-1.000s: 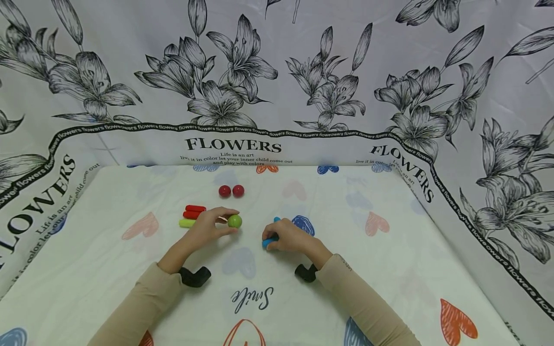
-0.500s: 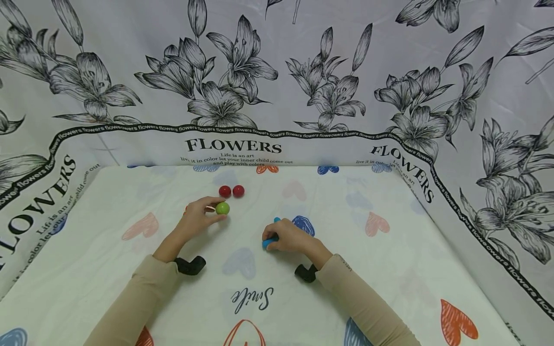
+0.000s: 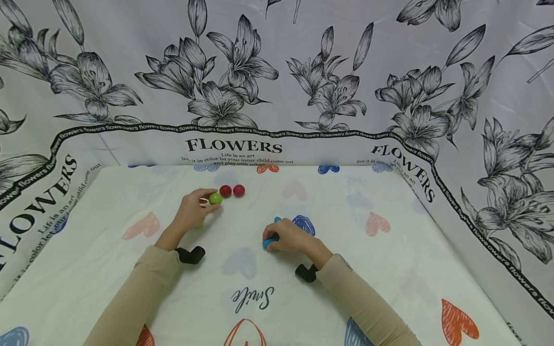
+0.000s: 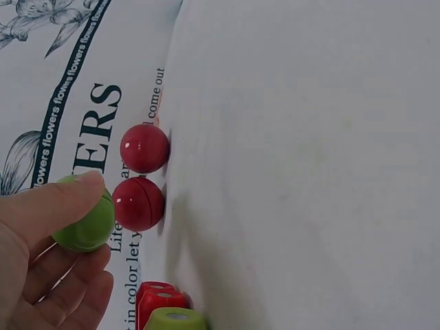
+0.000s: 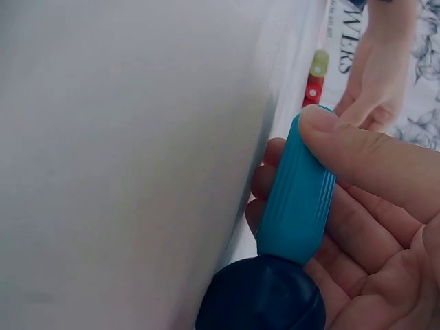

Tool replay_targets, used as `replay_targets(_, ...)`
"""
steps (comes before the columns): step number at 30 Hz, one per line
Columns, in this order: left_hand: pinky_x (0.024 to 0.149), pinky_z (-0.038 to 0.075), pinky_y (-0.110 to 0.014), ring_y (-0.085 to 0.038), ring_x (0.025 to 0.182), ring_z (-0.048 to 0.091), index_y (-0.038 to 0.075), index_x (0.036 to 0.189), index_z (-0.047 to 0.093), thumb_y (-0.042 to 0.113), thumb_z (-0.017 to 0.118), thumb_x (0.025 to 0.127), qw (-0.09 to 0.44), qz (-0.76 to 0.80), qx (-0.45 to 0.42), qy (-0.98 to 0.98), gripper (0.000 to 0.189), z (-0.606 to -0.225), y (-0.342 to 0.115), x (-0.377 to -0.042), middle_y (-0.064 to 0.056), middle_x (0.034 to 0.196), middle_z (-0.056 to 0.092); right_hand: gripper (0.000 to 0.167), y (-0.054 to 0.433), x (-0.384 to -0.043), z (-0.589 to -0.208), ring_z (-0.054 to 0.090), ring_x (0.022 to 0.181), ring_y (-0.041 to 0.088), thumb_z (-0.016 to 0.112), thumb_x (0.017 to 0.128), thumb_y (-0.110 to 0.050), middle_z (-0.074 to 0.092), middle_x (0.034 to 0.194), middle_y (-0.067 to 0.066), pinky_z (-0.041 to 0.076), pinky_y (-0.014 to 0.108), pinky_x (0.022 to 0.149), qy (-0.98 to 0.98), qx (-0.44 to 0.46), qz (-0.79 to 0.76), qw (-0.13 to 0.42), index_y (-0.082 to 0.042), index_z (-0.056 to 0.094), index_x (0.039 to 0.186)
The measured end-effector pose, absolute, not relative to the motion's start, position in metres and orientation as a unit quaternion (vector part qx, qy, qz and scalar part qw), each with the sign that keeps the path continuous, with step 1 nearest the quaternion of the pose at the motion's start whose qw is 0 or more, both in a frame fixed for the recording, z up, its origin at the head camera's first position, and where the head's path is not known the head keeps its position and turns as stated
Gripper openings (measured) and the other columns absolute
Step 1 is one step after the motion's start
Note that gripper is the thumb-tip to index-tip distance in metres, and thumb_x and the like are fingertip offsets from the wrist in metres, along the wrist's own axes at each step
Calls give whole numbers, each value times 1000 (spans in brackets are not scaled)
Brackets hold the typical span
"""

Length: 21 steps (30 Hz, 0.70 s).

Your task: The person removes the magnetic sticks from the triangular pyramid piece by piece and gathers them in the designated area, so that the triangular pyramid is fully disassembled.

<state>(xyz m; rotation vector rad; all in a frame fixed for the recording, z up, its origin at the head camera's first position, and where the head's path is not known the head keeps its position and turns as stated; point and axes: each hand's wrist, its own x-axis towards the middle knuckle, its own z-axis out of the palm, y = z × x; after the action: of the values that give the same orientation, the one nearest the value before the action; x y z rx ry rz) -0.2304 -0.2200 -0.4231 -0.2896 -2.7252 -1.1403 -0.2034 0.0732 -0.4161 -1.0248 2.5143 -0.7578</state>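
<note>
Between thumb and fingertips, my left hand (image 3: 190, 211) pinches a green ball (image 3: 215, 198), right beside two red balls (image 3: 225, 191) that sit side by side on the cloth. The left wrist view shows the thumb over this green ball (image 4: 89, 230) and a seam on the nearer red ball (image 4: 139, 204). My right hand (image 3: 289, 237) grips a ridged blue handle (image 5: 295, 192), thumb on its upper end. A dark blue ball (image 5: 261, 295) stands at the handle's other end; the head view mostly hides it behind the hand.
Red handles (image 4: 161, 302) and a light green handle (image 4: 177, 320) lie together below the red balls; my left hand covers most of them in the head view. Heart-printed white cloth (image 3: 337, 288) covers the table, with a flower-printed curtain (image 3: 277, 105) behind. Black wrist devices (image 3: 190, 255) stick out below both sleeves.
My left hand has carried the green ball leftward and away from me, up to the red balls, now covering the red and light green handles. The right hand has stayed put.
</note>
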Motion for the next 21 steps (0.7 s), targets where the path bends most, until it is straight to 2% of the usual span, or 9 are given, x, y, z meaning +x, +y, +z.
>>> replay_targets(14, 97, 52, -51, -41, 111, 59, -8, 129, 54, 8, 68, 87, 85, -361, -33, -928, 47, -429, -235, -253, -30, 125, 59, 9, 72, -205, -415, 57, 79, 6, 73, 85, -13, 73, 91, 2, 50, 17, 76, 880, -361, -265, 158, -10, 72, 93)
replay_targets(21, 100, 51, -49, -40, 113, 57, -5, 133, 52, 11, 66, 89, 60, -365, 4, -929, 48, -429, -236, -261, -29, 127, 59, 10, 73, -205, -417, 57, 79, 7, 74, 84, -13, 73, 91, 2, 51, 18, 77, 879, -360, -267, 164, -10, 72, 93)
